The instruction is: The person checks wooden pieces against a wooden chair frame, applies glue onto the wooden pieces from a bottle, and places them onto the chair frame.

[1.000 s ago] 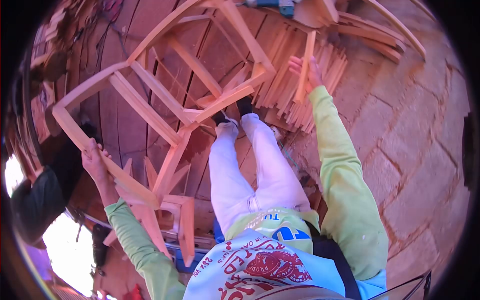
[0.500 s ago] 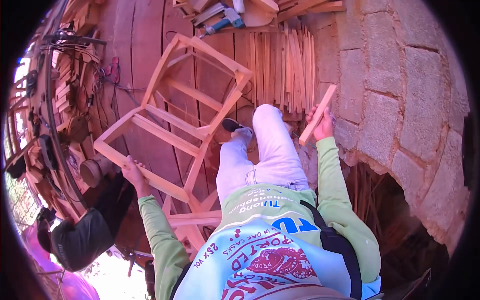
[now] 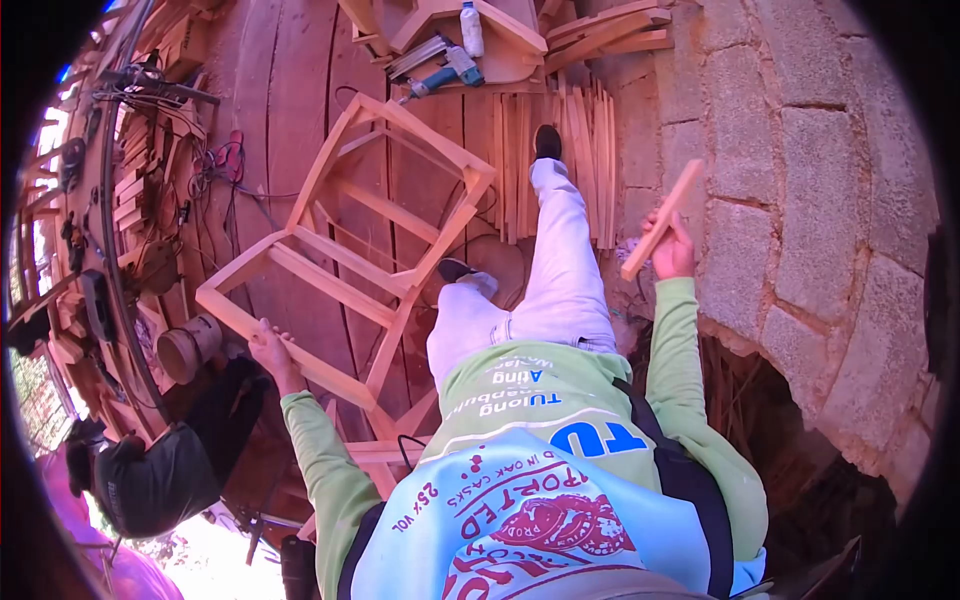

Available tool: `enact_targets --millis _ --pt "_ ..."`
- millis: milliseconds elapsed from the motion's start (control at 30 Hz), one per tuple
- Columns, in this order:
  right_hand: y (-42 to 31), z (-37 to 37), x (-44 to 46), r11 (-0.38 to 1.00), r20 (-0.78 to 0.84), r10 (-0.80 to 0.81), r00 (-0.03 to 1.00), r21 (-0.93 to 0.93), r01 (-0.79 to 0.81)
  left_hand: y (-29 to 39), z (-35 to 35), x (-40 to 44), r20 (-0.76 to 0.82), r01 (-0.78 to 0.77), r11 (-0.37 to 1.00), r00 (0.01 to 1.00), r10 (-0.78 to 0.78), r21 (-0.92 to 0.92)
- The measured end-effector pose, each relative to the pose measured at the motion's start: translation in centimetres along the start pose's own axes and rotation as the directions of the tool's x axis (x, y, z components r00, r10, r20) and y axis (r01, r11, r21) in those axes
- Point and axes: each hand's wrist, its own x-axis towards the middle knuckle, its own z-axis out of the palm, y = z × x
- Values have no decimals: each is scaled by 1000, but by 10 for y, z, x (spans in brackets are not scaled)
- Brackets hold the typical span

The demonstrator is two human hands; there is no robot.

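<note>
A wooden chair frame [image 3: 345, 290] stands tilted on the plank floor to the left of my legs. My left hand [image 3: 272, 350] is closed round the rail at its near left edge. Out to the right, my right hand [image 3: 672, 242] grips a short flat wooden piece [image 3: 662, 220], which slants up to the right over the stone paving. My right hand and its piece are apart from the frame. Beyond my legs lies a stack of thin wooden strips [image 3: 604, 165], partly hidden by my outstretched leg.
A power drill [image 3: 447, 77] and a bottle [image 3: 471, 28] lie at the top. Wood offcuts [image 3: 610, 35] are piled beside them. At left are cables [image 3: 228, 160] and a round wooden block [image 3: 188, 347]. Another person [image 3: 155, 480] is at lower left. A broken-edged pit [image 3: 770, 430] lies at right.
My right hand has moved from above the stack of strips out to the right and nearer, holding the wooden piece. One leg has stepped forward onto the stack. My left hand stays on the frame.
</note>
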Motion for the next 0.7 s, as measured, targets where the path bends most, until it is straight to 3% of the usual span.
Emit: enact_targets --millis 133,167,233,300,333,400,467,500,533,633,700 --pt "17 21 51 989 104 106 989 93 -115 1 -4 3 -26 34 991 999 -31 127" --pt "23 29 52 990 109 119 987 66 -127 -14 -15 16 -111 -67 932 987 114 357" --pt "25 59 63 990 149 140 979 6 -143 -42 -24 41 -180 -165 648 884 432 744" --pt "43 64 84 984 212 170 962 13 -177 36 32 -2 -63 -283 309 637 768 908" --pt "47 79 92 976 220 201 955 41 -215 68 68 -26 35 -268 108 480 876 957" --pt "65 92 92 946 238 289 928 78 -314 75 127 -31 -68 -448 662 797 600 601" --pt "89 96 115 917 309 346 886 88 -389 91 216 -47 258 -687 455 672 694 566" --pt "97 98 118 899 321 386 865 80 -431 102 267 -60 357 -669 564 740 570 485" --pt "106 104 123 883 334 417 845 72 -464 88 311 -55 446 -697 614 713 541 371" --pt "132 107 143 849 358 477 803 50 -527 47 457 -30 627 -842 488 512 588 229" --pt "141 90 154 812 362 534 764 34 -583 49 549 -29 721 -774 611 519 459 168"
